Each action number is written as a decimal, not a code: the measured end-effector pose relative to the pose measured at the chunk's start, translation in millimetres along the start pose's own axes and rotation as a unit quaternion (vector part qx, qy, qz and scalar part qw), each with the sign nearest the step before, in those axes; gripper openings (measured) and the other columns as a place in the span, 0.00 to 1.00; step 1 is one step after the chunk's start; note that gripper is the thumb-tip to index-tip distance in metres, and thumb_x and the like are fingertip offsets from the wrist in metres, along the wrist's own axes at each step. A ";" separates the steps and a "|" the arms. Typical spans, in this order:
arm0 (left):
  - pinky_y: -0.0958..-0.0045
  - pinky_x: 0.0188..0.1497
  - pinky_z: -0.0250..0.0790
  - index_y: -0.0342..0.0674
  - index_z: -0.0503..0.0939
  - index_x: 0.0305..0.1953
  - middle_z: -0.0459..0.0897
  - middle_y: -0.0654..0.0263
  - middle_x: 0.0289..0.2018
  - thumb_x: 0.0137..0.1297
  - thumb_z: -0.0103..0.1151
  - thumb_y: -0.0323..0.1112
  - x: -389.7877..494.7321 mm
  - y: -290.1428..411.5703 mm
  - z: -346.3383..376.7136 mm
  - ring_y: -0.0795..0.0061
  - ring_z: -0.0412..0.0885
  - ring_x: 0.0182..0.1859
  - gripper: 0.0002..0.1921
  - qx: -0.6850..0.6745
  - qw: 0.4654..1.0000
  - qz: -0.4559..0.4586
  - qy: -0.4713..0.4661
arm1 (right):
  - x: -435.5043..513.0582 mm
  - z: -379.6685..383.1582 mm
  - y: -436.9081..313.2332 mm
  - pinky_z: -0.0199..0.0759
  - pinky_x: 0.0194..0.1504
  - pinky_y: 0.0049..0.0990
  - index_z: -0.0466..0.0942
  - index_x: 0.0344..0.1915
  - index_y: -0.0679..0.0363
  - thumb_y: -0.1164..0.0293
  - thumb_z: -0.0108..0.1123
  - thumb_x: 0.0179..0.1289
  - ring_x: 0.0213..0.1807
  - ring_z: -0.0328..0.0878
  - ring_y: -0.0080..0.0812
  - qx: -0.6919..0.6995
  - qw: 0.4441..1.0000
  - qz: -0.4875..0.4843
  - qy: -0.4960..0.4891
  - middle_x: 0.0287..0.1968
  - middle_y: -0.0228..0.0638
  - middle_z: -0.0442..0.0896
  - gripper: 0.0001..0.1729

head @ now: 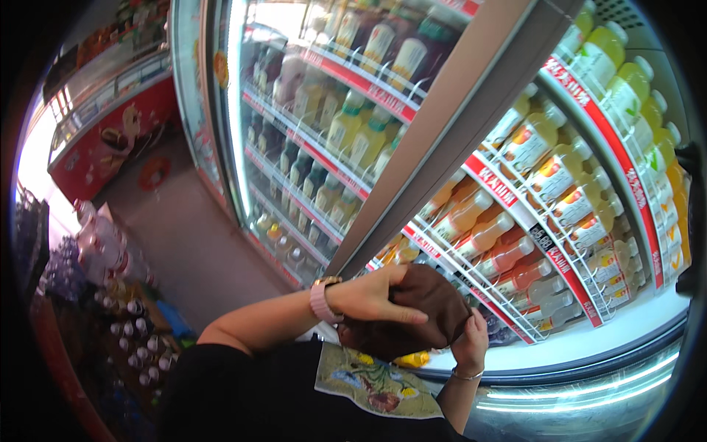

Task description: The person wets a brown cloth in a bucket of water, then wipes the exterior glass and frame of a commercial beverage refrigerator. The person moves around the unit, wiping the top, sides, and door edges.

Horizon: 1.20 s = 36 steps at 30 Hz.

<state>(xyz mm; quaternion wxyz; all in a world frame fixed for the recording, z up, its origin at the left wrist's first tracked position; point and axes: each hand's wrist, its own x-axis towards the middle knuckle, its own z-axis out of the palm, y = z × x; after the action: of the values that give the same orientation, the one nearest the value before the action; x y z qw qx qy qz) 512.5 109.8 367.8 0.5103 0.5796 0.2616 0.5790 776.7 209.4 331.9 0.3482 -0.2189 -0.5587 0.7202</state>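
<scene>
A brown soft item of cloth or leather [428,309], perhaps a bag or cap, is held before my chest. My left hand [375,295], with a pink-strapped watch on its wrist, lies over its left part; the thumb stretches across the brown surface and the other fingers are partly hidden. At the item's right edge, my right hand [471,340] pinches the material; a thin bracelet circles that wrist. Just below the item shows a small yellow object [412,360], partly covered. Shelves of juice bottles [480,237] stand right behind the hands in a lit, open cooler.
A brown-grey door frame [436,132] slants across the view, with glass and more bottle shelves to its left. Floor [193,232] runs along the cooler. At left are wrapped large bottles [107,248], crates of capped bottles [141,342] and a red chest counter [110,138].
</scene>
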 end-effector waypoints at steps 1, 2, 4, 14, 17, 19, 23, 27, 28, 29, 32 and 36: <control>0.68 0.58 0.66 0.34 0.79 0.43 0.79 0.60 0.45 0.59 0.69 0.39 6.8 9.4 0.0 0.71 0.75 0.53 0.17 0.080 0.994 0.078 -0.007 | 1.3 3.7 -2.6 0.68 0.57 0.27 0.71 0.55 0.73 0.56 0.64 0.65 0.53 0.76 0.28 0.019 1.000 -0.003 0.020 0.50 0.39 0.80 0.32; 0.65 0.59 0.64 0.35 0.79 0.40 0.79 0.60 0.45 0.59 0.69 0.39 13.4 20.1 -1.9 0.68 0.73 0.55 0.15 0.173 0.978 0.111 -0.041 | 3.4 6.3 -7.5 0.67 0.58 0.28 0.69 0.57 0.72 0.56 0.68 0.60 0.54 0.76 0.28 0.039 0.997 -0.008 -0.062 0.52 0.39 0.80 0.36; 0.60 0.61 0.62 0.38 0.79 0.33 0.76 0.58 0.47 0.59 0.70 0.37 28.4 39.7 2.8 0.62 0.70 0.59 0.11 0.222 0.957 0.170 -0.076 | 8.7 8.9 -22.9 0.69 0.57 0.28 0.71 0.57 0.71 0.61 0.81 0.46 0.55 0.76 0.25 -0.004 0.980 0.071 -0.188 0.54 0.40 0.80 0.43; 0.78 0.48 0.71 0.32 0.81 0.46 0.84 0.66 0.43 0.66 0.64 0.32 134.8 198.6 -1.3 0.84 0.78 0.45 0.12 0.195 0.928 0.301 -0.101 | 52.8 61.9 -196.7 0.67 0.61 0.31 0.64 0.63 0.71 0.69 0.69 0.50 0.58 0.74 0.33 -0.099 0.940 -0.326 -0.020 0.57 0.44 0.77 0.41; 0.79 0.33 0.73 0.30 0.84 0.38 0.85 0.66 0.27 0.66 0.64 0.42 186.3 283.8 -20.8 0.85 0.80 0.31 0.16 0.553 0.774 0.306 0.052 | 75.7 91.3 -281.0 0.69 0.57 0.27 0.59 0.69 0.60 0.78 0.63 0.56 0.54 0.78 0.33 -0.261 0.815 -0.511 0.079 0.52 0.46 0.79 0.40; 0.76 0.35 0.75 0.32 0.85 0.41 0.86 0.63 0.28 0.66 0.61 0.51 216.6 339.9 -24.3 0.82 0.82 0.31 0.23 0.614 0.720 0.309 0.093 | 105.6 114.8 -330.0 0.70 0.56 0.27 0.71 0.60 0.61 0.80 0.64 0.59 0.52 0.79 0.32 -0.310 0.690 -0.640 0.132 0.47 0.39 0.82 0.27; 0.61 0.52 0.73 0.31 0.81 0.48 0.82 0.45 0.47 0.59 0.65 0.48 269.7 436.2 0.1 0.53 0.81 0.49 0.24 0.699 0.522 0.398 0.282 | 154.8 161.7 -411.6 0.74 0.44 0.28 0.83 0.43 0.56 0.79 0.64 0.57 0.41 0.81 0.37 -0.494 0.319 -0.778 0.223 0.39 0.36 0.81 0.13; 0.59 0.45 0.74 0.30 0.82 0.35 0.84 0.47 0.36 0.49 0.74 0.40 294.5 488.0 1.4 0.50 0.82 0.41 0.18 0.668 0.452 0.467 0.361 | 206.7 198.5 -460.2 0.76 0.39 0.34 0.83 0.45 0.51 0.66 0.67 0.54 0.39 0.80 0.37 -0.544 0.192 -0.754 0.314 0.42 0.31 0.78 0.16; 0.58 0.44 0.74 0.31 0.81 0.33 0.83 0.48 0.35 0.48 0.75 0.37 303.9 493.7 2.0 0.50 0.81 0.40 0.17 0.604 0.454 0.547 0.362 | 218.4 206.7 -470.9 0.76 0.40 0.36 0.82 0.45 0.51 0.67 0.66 0.54 0.40 0.80 0.39 -0.561 0.188 -0.739 0.322 0.43 0.33 0.77 0.16; 0.58 0.43 0.74 0.32 0.80 0.31 0.82 0.50 0.34 0.46 0.76 0.34 314.0 494.8 1.4 0.50 0.80 0.39 0.16 0.533 0.452 0.619 0.357 | 227.9 213.8 -480.9 0.76 0.40 0.37 0.82 0.45 0.52 0.68 0.65 0.54 0.41 0.80 0.40 -0.568 0.177 -0.735 0.324 0.43 0.34 0.76 0.16; 0.59 0.42 0.72 0.36 0.76 0.28 0.80 0.55 0.31 0.43 0.75 0.25 324.6 496.6 -15.4 0.55 0.78 0.37 0.15 0.558 0.451 0.649 0.252 | 249.0 228.6 -504.9 0.76 0.39 0.41 0.82 0.43 0.53 0.73 0.60 0.56 0.40 0.80 0.43 -0.597 0.147 -0.721 0.319 0.42 0.38 0.76 0.13; 0.60 0.45 0.71 0.35 0.79 0.26 0.80 0.57 0.31 0.45 0.72 0.27 318.8 504.1 -25.6 0.57 0.78 0.38 0.10 0.634 0.353 0.665 0.179 | 270.5 236.3 -502.8 0.77 0.39 0.41 0.82 0.45 0.52 0.71 0.55 0.59 0.41 0.81 0.45 -0.596 0.184 -0.697 0.354 0.42 0.42 0.78 0.14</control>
<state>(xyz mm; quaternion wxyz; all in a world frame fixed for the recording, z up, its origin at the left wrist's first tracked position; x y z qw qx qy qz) 404.9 229.7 942.7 -0.6191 0.5978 0.1654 0.4817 560.5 324.1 899.3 0.6334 -0.1131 -0.5614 -0.5204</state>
